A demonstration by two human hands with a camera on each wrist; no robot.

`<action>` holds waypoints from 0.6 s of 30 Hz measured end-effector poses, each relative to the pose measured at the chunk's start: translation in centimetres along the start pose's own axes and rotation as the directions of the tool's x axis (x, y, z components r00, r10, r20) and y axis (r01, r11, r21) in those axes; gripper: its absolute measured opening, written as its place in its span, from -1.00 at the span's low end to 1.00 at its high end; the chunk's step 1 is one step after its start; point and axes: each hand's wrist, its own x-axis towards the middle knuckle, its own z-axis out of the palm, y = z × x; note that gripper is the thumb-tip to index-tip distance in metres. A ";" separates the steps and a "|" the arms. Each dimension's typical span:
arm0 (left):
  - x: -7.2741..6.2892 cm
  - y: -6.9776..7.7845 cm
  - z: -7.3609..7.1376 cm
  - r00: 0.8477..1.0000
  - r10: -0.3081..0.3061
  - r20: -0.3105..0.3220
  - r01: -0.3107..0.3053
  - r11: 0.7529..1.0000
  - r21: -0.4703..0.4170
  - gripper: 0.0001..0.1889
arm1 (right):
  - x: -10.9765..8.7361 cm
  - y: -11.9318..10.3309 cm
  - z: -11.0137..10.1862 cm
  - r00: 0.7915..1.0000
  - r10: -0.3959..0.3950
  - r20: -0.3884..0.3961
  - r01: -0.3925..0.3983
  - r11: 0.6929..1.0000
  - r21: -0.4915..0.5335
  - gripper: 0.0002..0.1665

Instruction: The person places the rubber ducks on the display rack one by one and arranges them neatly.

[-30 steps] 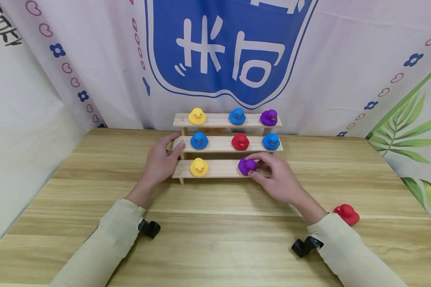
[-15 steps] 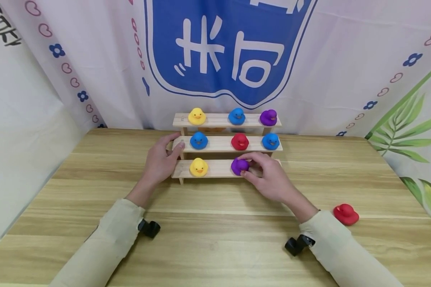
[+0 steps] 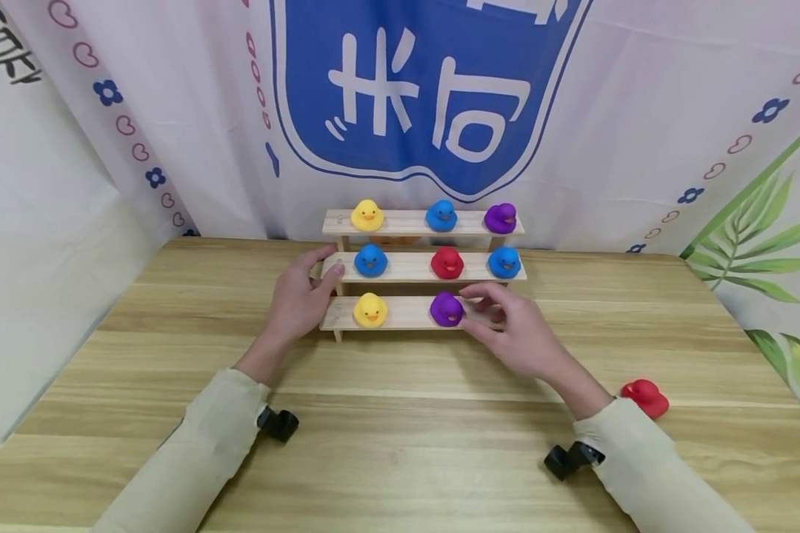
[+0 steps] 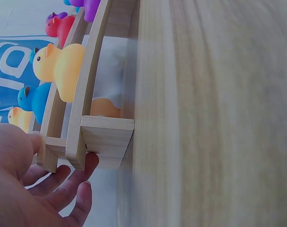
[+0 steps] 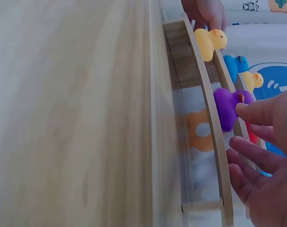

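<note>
A three-tier wooden display shelf [image 3: 400,314] carries rubber ducks. My left hand [image 3: 298,300] grips its left end, with the thumb on the middle tier and the fingers around the end in the left wrist view. On the bottom tier sit a yellow duck [image 3: 370,310] and, right of centre, a purple duck [image 3: 446,309]. My right hand [image 3: 516,333] is just right of that purple duck, thumb and fingers spread apart at its side. In the right wrist view the thumb overlaps the purple duck [image 5: 225,109], and the fingers are not closed around it.
The middle tier bears a blue duck [image 3: 371,260], a red duck [image 3: 447,263] and another blue duck [image 3: 504,262]. Up top are yellow [image 3: 367,215], blue [image 3: 441,215] and purple ducks [image 3: 501,218]. A loose red duck [image 3: 645,397] lies by my right sleeve. Behind the shelf hangs a printed curtain [image 3: 400,96].
The purple duck slid left along the bottom tier in my right hand's fingers. That hand has since let go and drawn back slightly right. My left hand stays put.
</note>
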 end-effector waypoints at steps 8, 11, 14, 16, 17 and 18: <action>0.0 0.1 -0.1 1.000 -0.008 0.003 0.008 1.000 -0.004 -0.42 | -2.0 0.7 -2.0 1.000 0.000 -0.008 0.000 1.000 0.016 -0.55; -0.1 0.2 -0.1 1.000 -0.008 0.005 0.008 1.000 -0.004 -0.42 | -2.8 1.1 -2.8 1.000 -0.002 -0.014 0.002 1.000 -0.004 -0.55; -0.1 0.2 -0.1 1.000 -0.009 0.006 0.009 1.000 -0.005 -0.42 | -3.6 1.6 -3.6 1.000 -0.009 -0.018 0.008 1.000 -0.029 -0.55; -0.1 0.2 -0.1 1.000 -0.008 0.006 0.008 1.000 -0.007 -0.42 | -4.1 2.0 -4.2 1.000 -0.019 -0.023 0.018 0.999 -0.037 -0.56; -0.1 0.2 -0.1 1.000 -0.007 0.006 0.007 1.000 -0.006 -0.42 | -4.4 2.3 -4.4 0.999 -0.028 -0.029 0.027 0.999 -0.042 -0.57; -0.1 0.2 -0.1 1.000 -0.006 0.006 0.007 1.000 -0.005 -0.43 | -4.7 2.5 -4.7 0.999 -0.038 -0.036 0.036 0.998 -0.044 -0.58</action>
